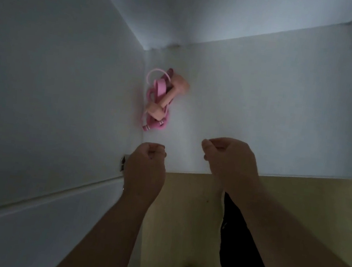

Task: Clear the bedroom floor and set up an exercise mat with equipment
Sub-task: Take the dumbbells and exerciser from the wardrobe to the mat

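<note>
Closest in, a black-clad leg (242, 251) stands on the tan floor (183, 202). Two bare forearms reach forward over the front edge of a white cupboard compartment (265, 105). The left hand (146, 163) is balled into a fist with nothing in it, and the right hand (230, 161), just beside it and a little further in, is curled up and empty too. Beyond both hands and touched by neither, a tangled pink exercise band (157, 91) with peach foam handles lies on the white base, tucked against the left wall (55, 71) near the back corner.
</note>
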### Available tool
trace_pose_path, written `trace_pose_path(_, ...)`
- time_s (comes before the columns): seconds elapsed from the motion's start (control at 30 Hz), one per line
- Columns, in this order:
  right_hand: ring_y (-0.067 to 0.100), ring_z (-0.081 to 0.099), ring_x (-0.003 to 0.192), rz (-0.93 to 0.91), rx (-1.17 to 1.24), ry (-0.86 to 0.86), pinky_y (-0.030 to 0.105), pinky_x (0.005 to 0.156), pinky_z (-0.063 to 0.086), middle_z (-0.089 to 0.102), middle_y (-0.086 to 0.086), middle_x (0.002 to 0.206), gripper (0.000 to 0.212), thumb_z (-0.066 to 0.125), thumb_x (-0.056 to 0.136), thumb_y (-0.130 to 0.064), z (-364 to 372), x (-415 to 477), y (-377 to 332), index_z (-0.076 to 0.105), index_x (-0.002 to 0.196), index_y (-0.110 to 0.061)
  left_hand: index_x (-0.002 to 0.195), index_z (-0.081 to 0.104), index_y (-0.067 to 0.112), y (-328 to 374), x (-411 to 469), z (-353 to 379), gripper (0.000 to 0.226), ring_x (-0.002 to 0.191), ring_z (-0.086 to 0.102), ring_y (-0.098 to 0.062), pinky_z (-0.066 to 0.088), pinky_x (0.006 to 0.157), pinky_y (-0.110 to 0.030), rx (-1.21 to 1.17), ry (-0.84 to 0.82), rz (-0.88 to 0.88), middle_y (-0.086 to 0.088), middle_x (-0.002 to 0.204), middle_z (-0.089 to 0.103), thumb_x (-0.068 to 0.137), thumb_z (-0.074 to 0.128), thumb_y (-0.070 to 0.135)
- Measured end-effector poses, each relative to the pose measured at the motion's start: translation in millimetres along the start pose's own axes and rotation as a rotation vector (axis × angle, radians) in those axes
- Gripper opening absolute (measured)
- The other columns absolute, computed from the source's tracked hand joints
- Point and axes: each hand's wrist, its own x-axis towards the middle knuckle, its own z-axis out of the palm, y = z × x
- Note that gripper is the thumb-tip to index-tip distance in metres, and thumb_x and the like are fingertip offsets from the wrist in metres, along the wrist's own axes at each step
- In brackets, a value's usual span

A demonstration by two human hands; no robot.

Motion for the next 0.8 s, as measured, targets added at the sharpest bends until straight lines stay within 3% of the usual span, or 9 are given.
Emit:
trace_pose_path(0.1,0.012,0.07,0.098,0.021,-0.012,-0.022,0.033,0.098,0.051,0.077,-0.004,0.1,0.03,0.059,0.097,-0.04,3,44,3,0.076,0.109,-0.018,0.088,0.069,0.028,7,32,16,0.018,0.091,0.07,-0.02,0.055,0.089,-0.044,-0.007,0.037,-0.03,0.003,0.092,0.075,0.086,0.053,0.037)
trace_pose_path(0.2,0.013,0.072,0.096,0.035,0.02,-0.025,0.04,0.097,0.054,0.078,-0.005,0.098,0.028,0.06,0.096,-0.041,13,77,7,0.077,0.103,-0.019,0.093,0.072,0.021,10,63,31,0.025,0.089,0.069,-0.026,0.056,0.086,-0.046,-0.007,0.058,-0.039,-0.002,0.09,0.074,0.086,0.052,0.036)
trace_pose_path(0.33,0.014,0.072,0.096,0.085,0.044,-0.065,0.042,0.096,0.055,0.077,-0.007,0.098,0.029,0.061,0.095,-0.043,35,112,15,0.077,0.102,-0.02,0.102,0.071,0.015,8,108,46,0.019,0.092,0.064,-0.024,0.045,0.077,-0.027,0.065,0.079,-0.059,-0.004,0.097,0.073,0.097,0.058,0.027)
trace_pose_path(0.47,0.014,0.074,0.088,0.147,0.074,-0.082,0.043,0.092,0.057,0.077,-0.006,0.087,0.026,0.063,0.095,-0.041,51,138,27,0.077,0.099,-0.019,0.1,0.068,0.013,-2,144,54,0.016,0.1,0.064,-0.029,0.046,0.085,-0.033,0.124,0.08,-0.067,-0.008,0.104,0.072,0.095,0.06,0.025)
trace_pose_path(0.63,0.013,0.075,0.077,0.242,0.15,-0.086,0.043,0.089,0.059,0.077,-0.001,0.079,0.02,0.063,0.095,-0.031,70,169,30,0.072,0.079,-0.022,0.117,0.067,0.012,-8,189,56,0.028,0.11,0.062,-0.028,0.036,0.079,-0.021,0.196,0.079,-0.078,-0.01,0.118,0.069,0.09,0.061,0.016)
trace_pose_path(0.7,0.015,0.076,0.076,0.311,0.233,-0.096,0.042,0.088,0.06,0.077,0.004,0.083,0.021,0.063,0.094,-0.024,85,184,24,0.068,0.074,-0.022,0.119,0.067,0.009,-8,206,56,0.032,0.103,0.063,-0.028,0.034,0.071,-0.016,0.196,0.074,-0.051,-0.009,0.114,0.069,0.088,0.061,0.011)
trace_pose_path(0.8,0.024,0.076,0.084,0.371,0.323,-0.105,0.041,0.085,0.061,0.076,0.013,0.093,0.021,0.063,0.096,-0.019,113,212,11,0.064,0.075,-0.017,0.101,0.071,0.012,-10,231,62,0.02,0.071,0.059,-0.021,0.045,0.059,-0.012,0.187,-0.019,-0.014,0.0,0.081,0.062,0.088,0.059,0.004)
